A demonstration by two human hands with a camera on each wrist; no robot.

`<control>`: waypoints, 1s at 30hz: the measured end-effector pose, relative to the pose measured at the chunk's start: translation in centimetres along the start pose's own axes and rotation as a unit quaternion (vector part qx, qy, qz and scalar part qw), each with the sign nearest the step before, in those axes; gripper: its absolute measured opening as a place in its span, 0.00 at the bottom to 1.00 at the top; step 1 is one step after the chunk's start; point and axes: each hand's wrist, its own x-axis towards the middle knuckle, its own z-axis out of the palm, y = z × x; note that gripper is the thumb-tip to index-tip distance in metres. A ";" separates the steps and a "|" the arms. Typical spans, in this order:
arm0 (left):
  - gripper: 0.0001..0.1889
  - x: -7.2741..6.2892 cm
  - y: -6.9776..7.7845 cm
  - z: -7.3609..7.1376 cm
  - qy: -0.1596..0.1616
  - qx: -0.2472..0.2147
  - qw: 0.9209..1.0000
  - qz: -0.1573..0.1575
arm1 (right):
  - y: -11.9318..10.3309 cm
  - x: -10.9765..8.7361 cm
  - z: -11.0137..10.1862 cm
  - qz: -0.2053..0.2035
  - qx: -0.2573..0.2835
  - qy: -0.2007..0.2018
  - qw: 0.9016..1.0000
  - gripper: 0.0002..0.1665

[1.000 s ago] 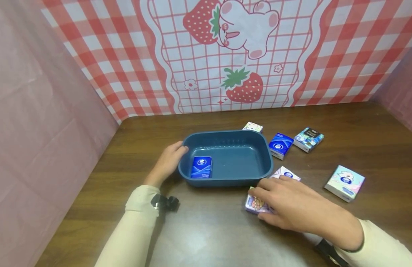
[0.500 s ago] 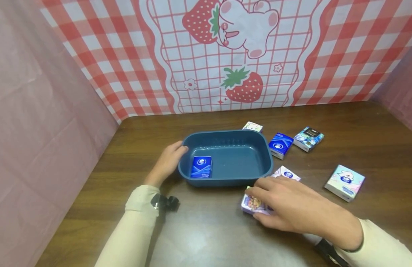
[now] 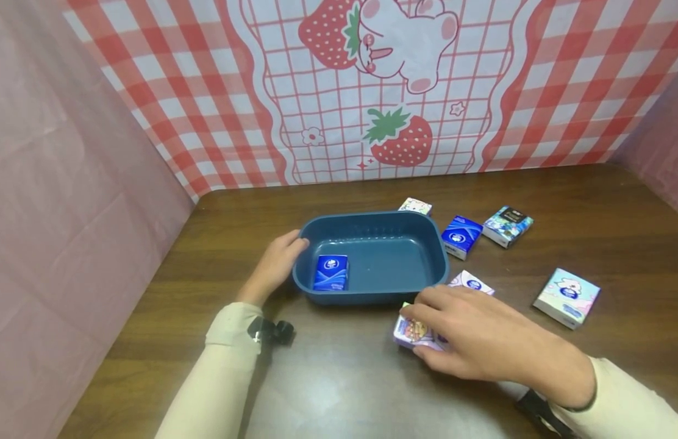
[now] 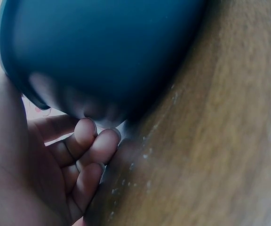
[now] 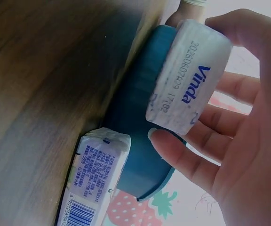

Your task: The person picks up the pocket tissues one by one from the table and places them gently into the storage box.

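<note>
My left hand (image 3: 273, 265) holds the left end of a dark blue plastic basin (image 3: 366, 297), thumb at its rim; the left wrist view shows curled fingers (image 4: 91, 157) against the outer wall. Inside the basin, at the left, lies a blue tissue pack (image 3: 331, 272). My right hand (image 3: 476, 332) pinches a purple tissue pack (image 3: 413, 331) with a cartoon print, just in front of the basin's right corner. In the right wrist view the white end of this purple pack (image 5: 189, 77) faces the camera, between thumb and fingers; the hand covers part of its top in the head view.
Beside the basin's right corner lies a white-pink tissue pack (image 3: 473, 282), partly behind my right hand. Further right are a blue pack (image 3: 462, 236), a dark floral pack (image 3: 508, 225) and a pastel pack (image 3: 567, 297). A white patterned pack (image 3: 416, 206) sits behind the basin.
My right hand has slid a little to the left with the purple tissue pack, along the front of the basin. The left hand and the basin have stayed in place.
</note>
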 end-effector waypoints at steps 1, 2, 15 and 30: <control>0.28 0.0 -0.1 0.0 0.000 0.000 1.000 0.001 | 0.0 0.1 0.0 -0.001 -0.001 0.002 1.000 0.26; 0.27 0.1 -0.1 0.0 0.001 0.000 1.000 0.002 | 0.0 0.1 0.0 -0.001 -0.001 0.004 1.000 0.26; 0.26 0.0 -0.2 0.0 0.002 0.000 1.000 0.004 | 0.1 0.3 -0.2 -0.017 -0.004 0.032 0.999 0.25; 0.26 0.1 -0.1 0.0 0.003 0.004 1.000 0.008 | 0.0 0.6 -0.6 -0.060 -0.002 0.078 0.995 0.23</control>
